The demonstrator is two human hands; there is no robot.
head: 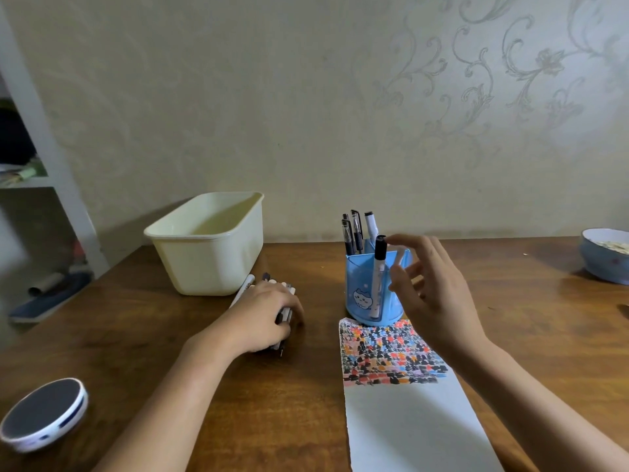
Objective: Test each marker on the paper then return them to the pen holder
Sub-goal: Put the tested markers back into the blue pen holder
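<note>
1. Your right hand is open with its fingers spread wide, just beside the black-capped marker standing in the blue pen holder
2. Your left hand covers the pile of markers, maybe to stop them rolling
3. The paper lies close so testing is easy

A home room: patterned wallpaper, wooden desk, cluttered white shelf.
</note>
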